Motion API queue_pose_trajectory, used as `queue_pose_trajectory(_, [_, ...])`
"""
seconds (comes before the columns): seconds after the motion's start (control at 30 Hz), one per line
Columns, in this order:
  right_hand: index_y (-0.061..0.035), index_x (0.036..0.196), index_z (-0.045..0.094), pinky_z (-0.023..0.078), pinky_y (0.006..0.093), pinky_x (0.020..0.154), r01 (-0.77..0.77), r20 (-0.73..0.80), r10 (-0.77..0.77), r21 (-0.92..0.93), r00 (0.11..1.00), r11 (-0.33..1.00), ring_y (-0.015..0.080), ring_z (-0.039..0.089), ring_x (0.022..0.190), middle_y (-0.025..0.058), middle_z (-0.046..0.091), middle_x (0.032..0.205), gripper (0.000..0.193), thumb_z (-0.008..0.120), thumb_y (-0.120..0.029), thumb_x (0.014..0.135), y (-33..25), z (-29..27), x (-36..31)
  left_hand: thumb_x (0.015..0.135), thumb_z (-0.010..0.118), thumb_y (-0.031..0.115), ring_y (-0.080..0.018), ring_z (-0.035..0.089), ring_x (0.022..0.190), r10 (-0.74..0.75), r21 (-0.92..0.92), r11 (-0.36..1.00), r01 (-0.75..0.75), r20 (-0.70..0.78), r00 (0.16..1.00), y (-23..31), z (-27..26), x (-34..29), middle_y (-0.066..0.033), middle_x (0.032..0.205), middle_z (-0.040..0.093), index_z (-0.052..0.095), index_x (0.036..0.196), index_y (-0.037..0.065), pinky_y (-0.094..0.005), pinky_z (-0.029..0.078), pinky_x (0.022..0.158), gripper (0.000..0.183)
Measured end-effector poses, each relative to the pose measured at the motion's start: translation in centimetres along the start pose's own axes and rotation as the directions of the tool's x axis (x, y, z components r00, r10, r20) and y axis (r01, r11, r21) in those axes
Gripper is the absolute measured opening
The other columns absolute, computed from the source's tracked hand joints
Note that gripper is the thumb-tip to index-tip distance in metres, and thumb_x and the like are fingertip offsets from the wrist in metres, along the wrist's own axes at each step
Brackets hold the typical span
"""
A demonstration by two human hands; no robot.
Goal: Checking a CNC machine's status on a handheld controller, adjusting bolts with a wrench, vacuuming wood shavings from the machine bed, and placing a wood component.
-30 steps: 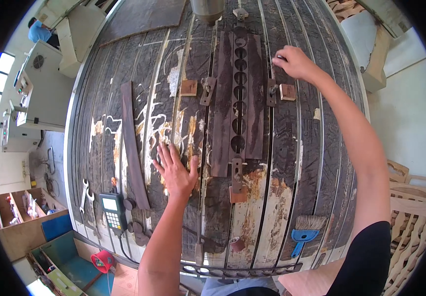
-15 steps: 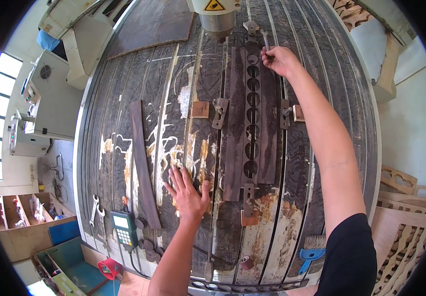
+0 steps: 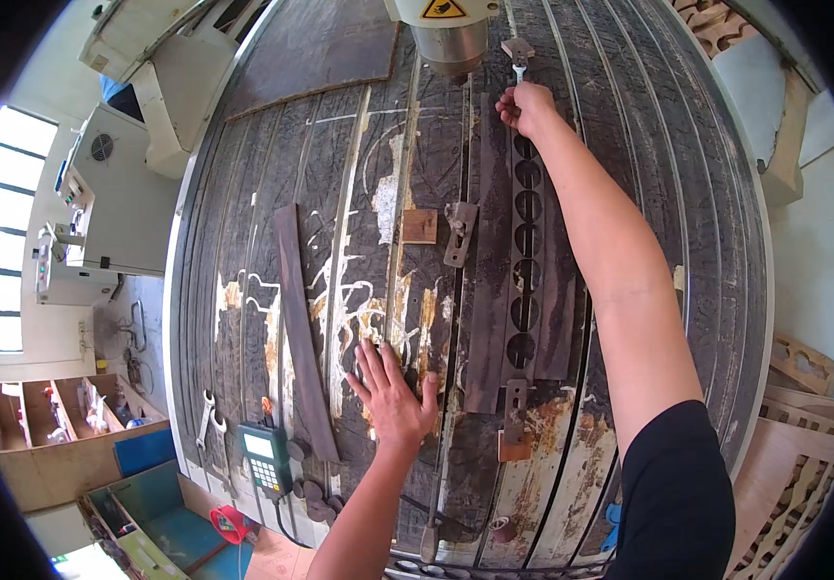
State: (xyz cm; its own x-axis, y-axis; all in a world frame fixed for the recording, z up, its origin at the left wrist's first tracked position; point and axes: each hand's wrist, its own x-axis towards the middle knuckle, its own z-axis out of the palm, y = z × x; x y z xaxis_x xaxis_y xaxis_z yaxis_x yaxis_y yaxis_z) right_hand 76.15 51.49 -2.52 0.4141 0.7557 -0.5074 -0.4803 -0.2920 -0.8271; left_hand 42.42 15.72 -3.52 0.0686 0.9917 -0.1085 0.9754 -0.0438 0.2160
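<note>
My right hand [image 3: 530,108] reaches to the far end of the slotted bed, closed around a wrench [image 3: 520,73]. The wrench's head is at the far clamp [image 3: 517,48]; whether it sits on the nut is too small to tell. Below that hand runs a dark strip with round holes [image 3: 518,373], flanked by two dark boards [image 3: 488,329]. A near clamp [image 3: 516,401] bears on the strip's near end, with a wood block [image 3: 514,449] under it. My left hand [image 3: 400,406] lies flat on the bed, fingers spread, holding nothing.
A machine spindle [image 3: 451,50] hangs left of my right hand. Another clamp [image 3: 459,235] and wood block [image 3: 420,226] stand left of the boards. A loose dark strip [image 3: 303,333], handheld controller [image 3: 266,460] and open-end wrenches [image 3: 206,420] lie left; a dark panel [image 3: 316,48] lies far left.
My right hand has brought the wrench to the far clamp, turning it more upright. The whole view has shifted, so the bed appears farther right. My left hand stays flat on the bed.
</note>
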Motion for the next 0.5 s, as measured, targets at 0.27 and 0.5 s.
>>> queue_pose_trajectory(0.27, [0.0011, 0.091, 0.054, 0.045, 0.0315, 0.042, 0.046, -0.105, -0.025, 0.205, 0.994, 0.978, 0.0240, 0.065, 0.057, 0.0128, 0.062, 0.074, 0.012, 0.043, -0.002, 0.091, 2.0, 2.7, 0.5, 0.092, 0.046, 0.049, -0.0422, 0.007, 0.148, -0.006, -0.012, 1.000, 0.006, 0.024, 1.000, 0.0, -0.2, 0.0, -0.0291, 0.157, 0.015, 0.027, 0.146, -0.008, -0.0591, 0.000, 0.116, 0.081])
queue_pose_trajectory(0.5, [0.0047, 0.100, 0.051, 0.047, 0.0306, 0.042, 0.076, -0.107, -0.055, 0.197, 0.993, 0.978, 0.0274, 0.068, 0.063, 0.0175, 0.066, 0.082, 0.014, 0.043, -0.001, 0.091, 1.9, 2.7, 1.5, 0.092, 0.046, 0.052, -0.0424, 0.007, 0.148, 0.010, -0.018, 1.000, -0.009, 0.024, 1.000, 0.0, -0.1, 0.1, -0.0298, 0.156, 0.015, 0.027, 0.146, -0.009, -0.0602, 0.001, 0.116, 0.084])
